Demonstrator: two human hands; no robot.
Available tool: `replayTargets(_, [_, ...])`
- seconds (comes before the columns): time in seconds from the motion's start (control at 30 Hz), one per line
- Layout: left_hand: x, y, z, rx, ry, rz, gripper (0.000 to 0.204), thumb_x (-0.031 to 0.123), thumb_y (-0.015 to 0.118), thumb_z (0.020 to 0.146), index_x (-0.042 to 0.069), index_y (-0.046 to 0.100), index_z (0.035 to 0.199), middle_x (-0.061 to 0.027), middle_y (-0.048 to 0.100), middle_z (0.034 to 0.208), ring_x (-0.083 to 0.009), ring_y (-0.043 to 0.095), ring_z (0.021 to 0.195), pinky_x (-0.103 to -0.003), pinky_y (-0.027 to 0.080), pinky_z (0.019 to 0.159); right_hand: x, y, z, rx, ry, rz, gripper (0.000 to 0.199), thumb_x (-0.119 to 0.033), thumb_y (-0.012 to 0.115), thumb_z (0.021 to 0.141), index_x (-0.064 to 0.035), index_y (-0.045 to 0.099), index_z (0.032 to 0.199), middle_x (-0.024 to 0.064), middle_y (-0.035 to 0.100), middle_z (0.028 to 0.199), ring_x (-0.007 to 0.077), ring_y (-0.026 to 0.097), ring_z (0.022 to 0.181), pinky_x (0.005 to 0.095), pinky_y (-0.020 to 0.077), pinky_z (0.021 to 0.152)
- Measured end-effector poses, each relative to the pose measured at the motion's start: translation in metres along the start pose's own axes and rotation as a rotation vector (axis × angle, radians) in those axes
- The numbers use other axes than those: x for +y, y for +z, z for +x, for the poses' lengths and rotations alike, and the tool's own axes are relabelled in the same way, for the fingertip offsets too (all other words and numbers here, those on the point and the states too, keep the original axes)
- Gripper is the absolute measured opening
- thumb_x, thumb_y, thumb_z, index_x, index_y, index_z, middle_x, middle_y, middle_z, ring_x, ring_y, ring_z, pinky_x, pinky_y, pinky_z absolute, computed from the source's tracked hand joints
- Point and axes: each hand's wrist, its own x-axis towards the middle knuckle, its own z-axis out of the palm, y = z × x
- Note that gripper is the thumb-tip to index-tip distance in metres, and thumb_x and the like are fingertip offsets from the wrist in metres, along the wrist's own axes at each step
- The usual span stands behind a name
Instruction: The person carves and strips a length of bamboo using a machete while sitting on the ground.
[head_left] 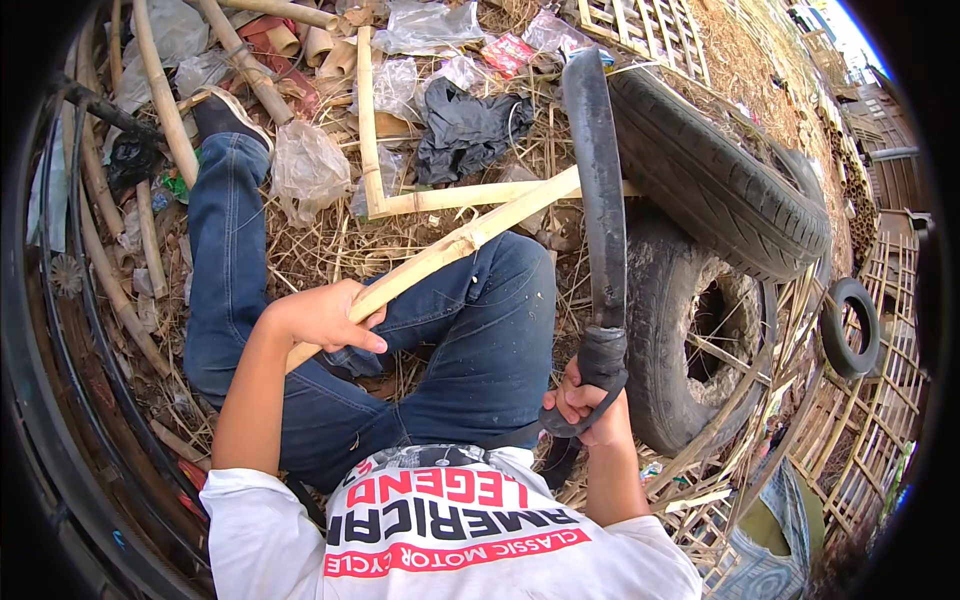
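Bamboo strip point(450, 250): laid slanting across the lap over the jeans point(480, 330), far end near the tyres point(720, 180).
Left hand point(325, 318): closed around the strip's near end.
Right hand point(590, 400): clenched on a black rubber strap point(603, 200), held upright.
Progress: strip and strap are kept apart; no binding is seen yet.

The ground point(330, 240) is covered in dry straw. Bamboo sticks point(160, 95), plastic bags point(305, 165), a dark cloth point(465, 125) and old tyres point(720, 190) lie on it.
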Motion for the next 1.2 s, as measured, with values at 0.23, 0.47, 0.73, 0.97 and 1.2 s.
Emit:
replayTargets(0.23, [0.035, -0.021, -0.030, 0.318, -0.170, 0.283, 0.030, 0.029, 0.069, 0.083, 0.002, 0.056, 0.083, -0.0015, 0.053, 0.061, -0.0112, 0.053, 0.045, -0.026, 0.043, 0.040, 0.001, 0.012, 0.010, 0.112, -0.244, -0.342, 0.017, 0.002, 0.058, 0.061, -0.0033, 0.047, 0.072, 0.0022, 0.044, 0.052, 0.0145, 0.047, 0.044, 0.0343, 0.0473, 0.059])
replayTargets(0.47, [0.091, -0.025, -0.030, 0.197, -0.300, 0.470, 0.061, 0.053, 0.057, 0.086, -0.007, 0.058, 0.072, -0.0089, 0.054, 0.058, -0.0187, 0.058, 0.045, -0.032, 0.054, 0.044, 0.000, 0.006, 0.019, 0.132, -0.314, -0.415, 0.012, 0.003, 0.062, 0.064, -0.0015, 0.052, 0.071, 0.0036, 0.054, 0.059, 0.0125, 0.054, 0.051, 0.0270, 0.0454, 0.052])
replayTargets(0.73, [0.151, -0.029, -0.002, 0.102, -0.472, 0.716, 0.063, 0.051, 0.048, 0.092, -0.010, 0.056, 0.079, -0.0108, 0.053, 0.067, -0.0199, 0.061, 0.053, -0.034, 0.057, 0.046, -0.001, -0.011, 0.027, 0.213, -0.382, -0.392, 0.010, 0.003, 0.063, 0.065, -0.0011, 0.055, 0.069, 0.0029, 0.056, 0.059, 0.0107, 0.053, 0.050, 0.0260, 0.0424, 0.048])
replayTargets(0.97, [0.200, -0.022, 0.005, 0.110, -0.615, 0.801, 0.066, 0.055, 0.044, 0.091, -0.009, 0.057, 0.083, -0.0092, 0.054, 0.067, -0.0217, 0.065, 0.059, -0.034, 0.059, 0.054, -0.009, -0.010, 0.046, 0.116, -0.390, -0.431, 0.011, 0.002, 0.064, 0.067, -0.0026, 0.054, 0.069, 0.0005, 0.055, 0.059, 0.0082, 0.050, 0.052, 0.0251, 0.0397, 0.049])
replayTargets(1.2, [0.238, -0.003, 0.017, 0.112, -0.743, 0.896, 0.070, 0.059, 0.053, 0.085, -0.010, 0.058, 0.091, -0.0090, 0.054, 0.069, -0.0261, 0.068, 0.068, -0.036, 0.061, 0.061, -0.024, 0.047, 0.119, 0.077, -0.623, -0.471, 0.019, -0.007, 0.072, 0.069, -0.0015, 0.058, 0.080, 0.0032, 0.060, 0.069, 0.0109, 0.054, 0.064, 0.0281, 0.0449, 0.062])
